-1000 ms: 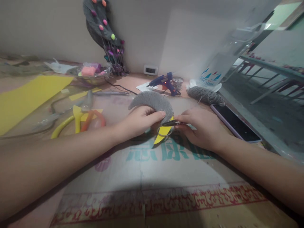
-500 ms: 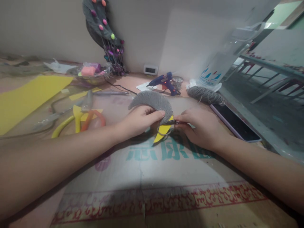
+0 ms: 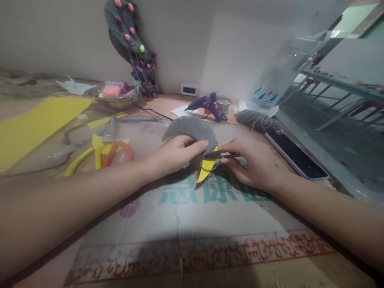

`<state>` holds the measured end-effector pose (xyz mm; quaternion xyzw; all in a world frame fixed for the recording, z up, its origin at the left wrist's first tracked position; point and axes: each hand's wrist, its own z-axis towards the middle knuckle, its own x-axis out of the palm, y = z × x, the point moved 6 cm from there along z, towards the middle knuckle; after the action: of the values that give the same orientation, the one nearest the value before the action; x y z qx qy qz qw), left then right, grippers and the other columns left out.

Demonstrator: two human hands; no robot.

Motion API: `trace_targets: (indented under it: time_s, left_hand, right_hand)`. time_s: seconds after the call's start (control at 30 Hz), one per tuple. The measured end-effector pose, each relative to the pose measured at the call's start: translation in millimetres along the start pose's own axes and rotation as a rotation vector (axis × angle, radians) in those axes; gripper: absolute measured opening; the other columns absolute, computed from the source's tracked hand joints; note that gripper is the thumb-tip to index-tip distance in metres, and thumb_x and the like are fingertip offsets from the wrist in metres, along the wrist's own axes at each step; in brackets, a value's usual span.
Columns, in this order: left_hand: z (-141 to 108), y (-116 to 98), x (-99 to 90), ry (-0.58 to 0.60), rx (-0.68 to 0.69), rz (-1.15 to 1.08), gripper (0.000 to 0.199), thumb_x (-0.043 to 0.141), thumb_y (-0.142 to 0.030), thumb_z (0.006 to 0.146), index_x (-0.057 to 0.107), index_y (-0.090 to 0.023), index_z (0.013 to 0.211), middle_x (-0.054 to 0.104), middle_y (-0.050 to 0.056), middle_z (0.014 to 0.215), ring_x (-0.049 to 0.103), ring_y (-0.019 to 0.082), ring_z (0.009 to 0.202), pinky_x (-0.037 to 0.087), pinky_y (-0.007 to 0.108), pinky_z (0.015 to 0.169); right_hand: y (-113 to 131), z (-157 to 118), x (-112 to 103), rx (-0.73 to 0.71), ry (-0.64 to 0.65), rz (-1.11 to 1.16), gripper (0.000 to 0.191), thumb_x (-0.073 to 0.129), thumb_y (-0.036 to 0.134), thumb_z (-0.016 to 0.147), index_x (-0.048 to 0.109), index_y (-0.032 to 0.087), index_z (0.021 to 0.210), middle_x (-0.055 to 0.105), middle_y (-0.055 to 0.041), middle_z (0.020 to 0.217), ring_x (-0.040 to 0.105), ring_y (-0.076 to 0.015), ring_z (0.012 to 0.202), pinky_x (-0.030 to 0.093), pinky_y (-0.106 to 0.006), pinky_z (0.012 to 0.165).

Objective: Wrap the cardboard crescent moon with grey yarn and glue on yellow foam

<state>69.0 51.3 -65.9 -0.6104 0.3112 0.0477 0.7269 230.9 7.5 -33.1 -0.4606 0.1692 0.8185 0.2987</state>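
My left hand (image 3: 180, 154) is closed on a crescent (image 3: 192, 126) wrapped in grey yarn, its thumb pressed on top near the right end. The crescent's lower tip (image 3: 205, 171) is bare and yellow, and a loose loop of yarn hangs around it. Between the thumb and fingers of my right hand (image 3: 249, 160) is a pair of dark, slim tweezers (image 3: 220, 154). Their points lie against the boundary between grey wrapping and yellow tip. Whether yarn sits between the points is too blurred to tell.
Behind the crescent lies a blue glue gun (image 3: 208, 105). A grey yarn skein (image 3: 258, 121) and a phone (image 3: 295, 155) are at the right. Pliers with yellow and orange handles (image 3: 99, 154) and yellow sheet material (image 3: 39, 124) lie left. A decorated grey crescent (image 3: 121, 30) leans on the wall.
The yellow tip has swung slightly to the right. My right hand has shifted a little, and more of the tweezers shows between its fingers. My left hand keeps its hold.
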Motion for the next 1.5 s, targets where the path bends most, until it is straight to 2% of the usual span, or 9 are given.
trace_targets:
  time_s: [0.6, 0.8, 0.93, 1.1, 1.5]
  left_hand:
    - [0.7, 0.0, 2.7, 0.023, -0.072, -0.031, 0.045, 0.050, -0.054, 0.081, 0.050, -0.018, 0.053, 0.043, -0.003, 0.050, 0.039, 0.011, 0.050, 0.030, 0.027, 0.051]
    - [1.1, 3.1, 2.8, 0.037, -0.068, -0.039, 0.046, 0.050, -0.055, 0.082, 0.050, -0.018, 0.054, 0.044, -0.003, 0.053, 0.040, 0.011, 0.052, 0.030, 0.027, 0.050]
    - [0.8, 3.5, 2.4, 0.029, -0.060, -0.013, 0.048, 0.049, -0.057, 0.083, 0.050, -0.018, 0.055, 0.043, -0.003, 0.053, 0.039, 0.011, 0.051, 0.030, 0.026, 0.049]
    - [-0.4, 2.7, 1.2, 0.017, -0.065, 0.038, 0.051, 0.048, -0.062, 0.082, 0.055, -0.018, 0.058, 0.047, -0.002, 0.054, 0.043, 0.012, 0.052, 0.031, 0.026, 0.050]
    - [0.8, 3.3, -0.9, -0.001, -0.035, 0.031, 0.051, 0.047, -0.061, 0.084, 0.055, -0.018, 0.059, 0.050, -0.001, 0.056, 0.045, 0.013, 0.055, 0.031, 0.026, 0.052]
  right_hand:
    - [2.9, 3.3, 2.5, -0.028, 0.067, -0.099, 0.022, 0.051, 0.026, 0.095, 0.069, 0.014, 0.096, 0.069, -0.0064, 0.078, 0.059, -0.0178, 0.071, 0.039, -0.029, 0.064]
    - [3.1, 4.3, 2.1, -0.019, 0.070, -0.119, 0.018, 0.055, 0.024, 0.092, 0.070, 0.014, 0.093, 0.069, -0.0061, 0.076, 0.059, -0.0174, 0.070, 0.039, -0.029, 0.064]
    - [0.3, 3.2, 3.1, -0.005, 0.057, -0.079, 0.017, 0.055, 0.023, 0.092, 0.069, 0.015, 0.094, 0.069, -0.0054, 0.076, 0.060, -0.0174, 0.069, 0.041, -0.029, 0.063]
    - [-2.4, -0.2, -1.3, -0.016, -0.042, 0.038, 0.018, 0.053, 0.025, 0.093, 0.064, 0.013, 0.101, 0.068, -0.0067, 0.079, 0.060, -0.0166, 0.069, 0.044, -0.028, 0.062]
    - [-3.9, 1.4, -0.4, 0.008, 0.008, 0.004, 0.019, 0.052, 0.027, 0.093, 0.066, 0.016, 0.099, 0.069, -0.0063, 0.078, 0.062, -0.0180, 0.069, 0.043, -0.030, 0.063]
